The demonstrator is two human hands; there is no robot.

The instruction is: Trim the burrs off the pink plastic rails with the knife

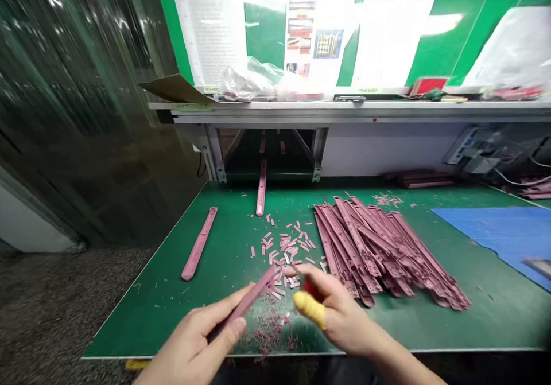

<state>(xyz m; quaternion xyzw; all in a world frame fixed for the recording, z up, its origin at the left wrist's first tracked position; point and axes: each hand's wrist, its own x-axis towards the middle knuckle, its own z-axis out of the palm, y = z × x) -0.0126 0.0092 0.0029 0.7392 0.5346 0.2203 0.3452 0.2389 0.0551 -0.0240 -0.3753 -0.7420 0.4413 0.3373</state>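
Note:
A long pink plastic strip (252, 300) is held in my left hand (206, 333), its far end tilted up toward the right. My right hand (338, 307) is beside that end, a yellow cover on its thumb, its fingers curled around something dark and reddish that is blurred. Small pink pieces (289, 248) lie scattered beyond the hands, and pink crumbs (271, 330) cover the mat between them. To the right is a large pile of pink strips (370, 241). Single strips lie at the left (200, 244) and near the back opening (262, 189).
The green table (150, 316) has its front edge just below the hands. A blue sheet (499, 230) lies at the right. Behind stand a metal shelf (387, 111) and a conveyor opening (269, 175) carrying more strips. More strips (419, 178) rest at the back right.

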